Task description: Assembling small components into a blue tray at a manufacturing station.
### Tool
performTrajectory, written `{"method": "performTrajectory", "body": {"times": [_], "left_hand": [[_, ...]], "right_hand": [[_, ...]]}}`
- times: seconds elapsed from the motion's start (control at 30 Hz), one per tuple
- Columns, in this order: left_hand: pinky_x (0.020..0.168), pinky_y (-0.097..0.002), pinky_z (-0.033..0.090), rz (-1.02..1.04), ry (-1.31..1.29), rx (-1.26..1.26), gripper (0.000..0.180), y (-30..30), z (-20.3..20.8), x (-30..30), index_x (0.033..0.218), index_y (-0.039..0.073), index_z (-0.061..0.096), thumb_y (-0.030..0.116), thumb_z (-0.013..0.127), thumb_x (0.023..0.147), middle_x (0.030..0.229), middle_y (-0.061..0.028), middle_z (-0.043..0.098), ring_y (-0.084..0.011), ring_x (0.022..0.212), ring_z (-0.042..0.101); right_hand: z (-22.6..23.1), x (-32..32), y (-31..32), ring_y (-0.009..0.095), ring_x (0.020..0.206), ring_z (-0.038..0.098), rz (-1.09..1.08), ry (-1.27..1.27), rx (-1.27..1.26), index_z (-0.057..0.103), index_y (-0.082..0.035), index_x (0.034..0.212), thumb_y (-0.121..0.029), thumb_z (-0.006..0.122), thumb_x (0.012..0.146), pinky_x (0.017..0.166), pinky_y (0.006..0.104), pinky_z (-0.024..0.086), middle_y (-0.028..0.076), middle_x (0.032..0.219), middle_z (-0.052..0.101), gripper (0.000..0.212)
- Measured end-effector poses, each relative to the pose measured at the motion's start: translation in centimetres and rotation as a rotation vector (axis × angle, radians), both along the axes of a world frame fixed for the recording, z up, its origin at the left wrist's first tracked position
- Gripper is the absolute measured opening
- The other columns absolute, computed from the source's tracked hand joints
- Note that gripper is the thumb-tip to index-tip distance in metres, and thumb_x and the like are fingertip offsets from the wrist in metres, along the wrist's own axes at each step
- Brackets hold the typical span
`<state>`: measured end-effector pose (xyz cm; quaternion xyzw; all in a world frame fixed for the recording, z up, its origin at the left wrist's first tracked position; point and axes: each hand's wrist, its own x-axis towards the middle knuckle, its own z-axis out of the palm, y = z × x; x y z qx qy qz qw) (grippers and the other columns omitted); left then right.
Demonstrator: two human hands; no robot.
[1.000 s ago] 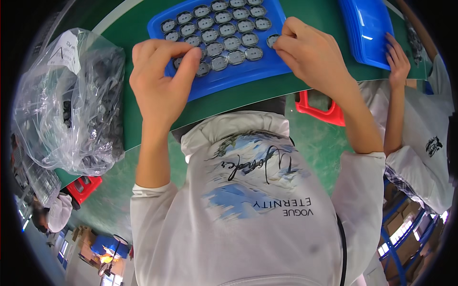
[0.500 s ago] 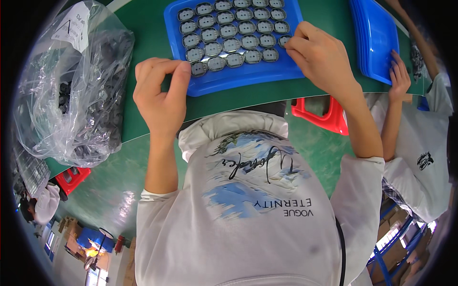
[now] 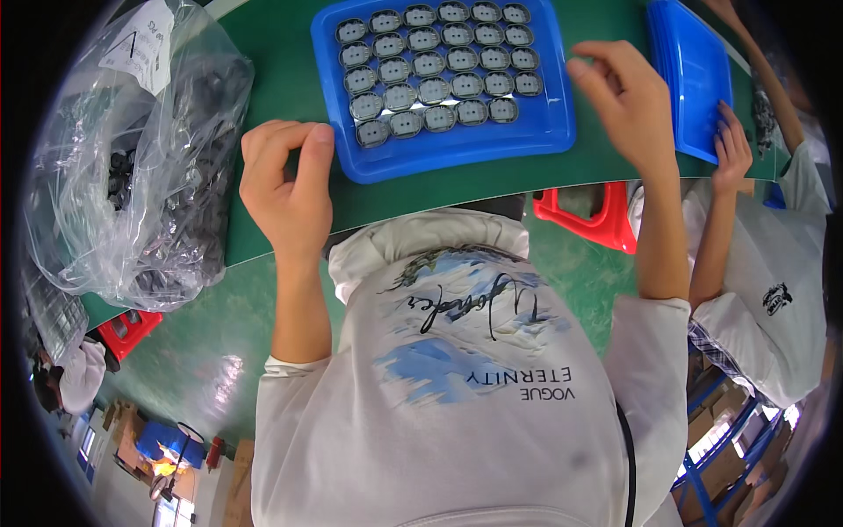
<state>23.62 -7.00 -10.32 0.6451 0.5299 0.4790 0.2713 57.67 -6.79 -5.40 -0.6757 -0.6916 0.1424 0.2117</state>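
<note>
A blue tray holds rows of small grey oval parts with dark rims and tiny dots or holes. Just left of the tray is my left hand, fingers curled and thumb tip against the index finger; whatever may be pinched there is hidden. My right hand hovers off the tray's right side, thumb and index finger apart with nothing visible between them. The nearest part to it is the oval part at the right end of its row. The bottom row stops short of the tray's right wall.
A clear plastic bag full of dark parts lies on the green table at left. Stacked blue trays stand at right, with a co-worker's hand on them. A red stool is below the table edge.
My right hand has let go of an oval part at the tray's right side and drawn away to the right. My left hand has shifted slightly left, off the tray's rim.
</note>
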Motion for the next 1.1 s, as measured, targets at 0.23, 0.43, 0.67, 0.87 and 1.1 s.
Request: {"method": "performTrajectory", "body": {"times": [0.23,0.43,0.67,0.87,1.1], "left_hand": [[0.079,-0.0309,0.046,0.037,0.044,-0.048,0.007,0.8,-0.7,-0.5,0.083,0.001,0.07,0.007,0.072,0.085,0.085,-0.0065,0.067,-0.0195,0.089,0.058],[0.08,-0.031,0.046,0.043,0.071,-0.065,0.007,0.5,-0.7,-0.6,0.084,0.001,0.071,0.008,0.072,0.086,0.086,-0.0065,0.068,-0.0195,0.09,0.058],[0.08,-0.0317,0.046,0.033,0.103,-0.041,0.008,0.7,-0.8,-0.2,0.084,0.002,0.071,0.009,0.072,0.086,0.087,-0.0067,0.068,-0.0202,0.09,0.058],[0.08,-0.0326,0.046,0.04,0.129,-0.054,0.008,0.6,-0.9,-0.6,0.083,0.002,0.07,0.009,0.072,0.085,0.086,-0.0061,0.067,-0.021,0.09,0.058],[0.08,-0.0325,0.046,0.014,0.131,-0.022,0.007,1.0,-1.2,-0.2,0.083,0.002,0.07,0.008,0.072,0.085,0.086,-0.0064,0.067,-0.0213,0.09,0.058]], "right_hand": [[-4.2,3.0,0.7,0.03,0.107,0.058,0.14,-0.349,0.397,0.068,-0.007,0.118,-0.021,0.061,0.096,0.092,0.0375,0.046,0.011,0.112,0.066,0.027],[-0.9,2.4,-0.1,0.038,0.128,0.045,0.041,0.177,0.222,0.071,-0.008,0.109,-0.02,0.068,0.088,0.107,0.0467,0.035,0.015,0.14,0.052,0.024],[1.5,-2.4,-2.2,0.048,0.131,0.036,0.307,-0.106,0.181,0.072,-0.007,0.099,-0.028,0.074,0.082,0.11,0.0592,0.026,0.022,0.15,0.04,0.027],[-1.1,-2.3,-0.6,0.05,0.138,0.027,0.468,0.048,0.454,0.076,-0.009,0.096,-0.034,0.075,0.081,0.112,0.0657,0.019,0.022,0.155,0.033,0.029],[-5.7,-1.7,1.4,0.051,0.143,0.021,0.566,0.185,0.784,0.077,-0.008,0.093,-0.035,0.073,0.082,0.112,0.068,0.016,0.019,0.157,0.031,0.03]]}}
